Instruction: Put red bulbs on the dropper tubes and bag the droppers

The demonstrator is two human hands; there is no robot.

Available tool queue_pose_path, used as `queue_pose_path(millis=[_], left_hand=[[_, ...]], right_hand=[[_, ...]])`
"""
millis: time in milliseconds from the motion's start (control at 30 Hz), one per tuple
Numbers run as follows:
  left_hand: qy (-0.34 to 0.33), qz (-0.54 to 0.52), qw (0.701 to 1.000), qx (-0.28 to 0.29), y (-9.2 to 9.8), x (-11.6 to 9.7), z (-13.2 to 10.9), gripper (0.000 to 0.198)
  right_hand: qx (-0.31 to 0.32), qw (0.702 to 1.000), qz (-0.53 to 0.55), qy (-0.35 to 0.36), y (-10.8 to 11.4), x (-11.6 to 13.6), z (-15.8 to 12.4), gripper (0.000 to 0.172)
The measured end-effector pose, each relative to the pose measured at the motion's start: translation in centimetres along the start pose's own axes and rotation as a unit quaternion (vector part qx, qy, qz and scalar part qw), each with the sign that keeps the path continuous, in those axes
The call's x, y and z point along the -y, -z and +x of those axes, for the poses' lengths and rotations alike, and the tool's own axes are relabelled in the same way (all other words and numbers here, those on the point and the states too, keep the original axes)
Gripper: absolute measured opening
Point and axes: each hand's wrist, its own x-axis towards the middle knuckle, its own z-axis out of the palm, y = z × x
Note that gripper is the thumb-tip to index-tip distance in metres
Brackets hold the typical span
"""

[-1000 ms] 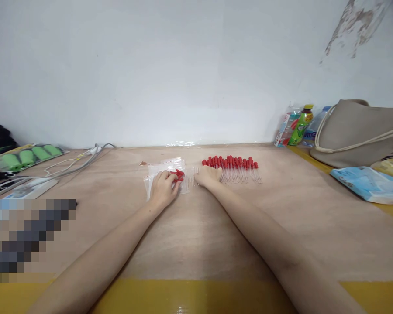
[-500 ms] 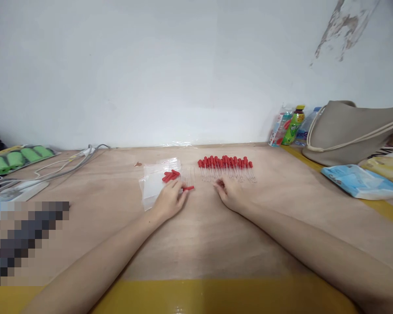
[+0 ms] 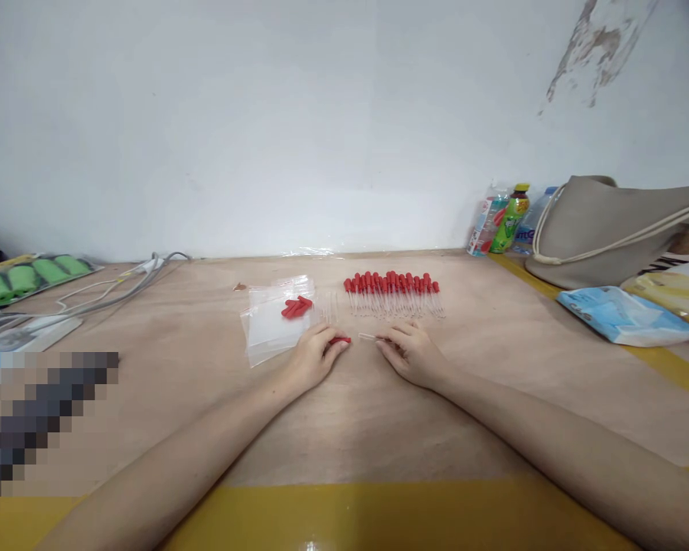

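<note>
Pinched in the fingers of my left hand (image 3: 315,358) is a red dropper bulb (image 3: 344,340), its end pointing right. My right hand (image 3: 416,355) closes on a thin clear dropper tube (image 3: 367,337), which sticks out leftward. A small gap separates the tube's tip from the bulb. Beyond my right hand lie many red-topped droppers (image 3: 391,285) side by side, bulbs toward the wall. Several loose red bulbs (image 3: 296,308) rest on clear plastic bags (image 3: 264,337) behind my left hand. Several bare clear tubes (image 3: 328,306) lie just right of the bags.
At the left are green rolls (image 3: 28,279) in packaging and grey cables (image 3: 132,283). At the right stand a green drink bottle (image 3: 511,218), a grey bag (image 3: 602,222) and a blue-white packet (image 3: 625,316). A white wall (image 3: 235,138) borders the table's back.
My left hand has moved right and slightly nearer with the red bulb. My right hand has come a little nearer and right, and the clear tube now shows in its fingers.
</note>
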Motion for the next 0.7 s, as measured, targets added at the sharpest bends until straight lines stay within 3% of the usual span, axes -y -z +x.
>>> queue_pose_path(millis=[433, 700], left_hand=[[0.043, -0.102, 0.994, 0.003, -0.27, -0.82, -0.36, 0.018], [0.016, -0.133, 0.99, 0.031, -0.25, -0.57, -0.63, 0.018]], right_hand=[[0.029, 0.999, 0.035, 0.016, -0.14, 0.86, -0.01, 0.017], [0.069, 0.996, 0.048, 0.039, 0.3, 0.29, 0.17, 0.017]])
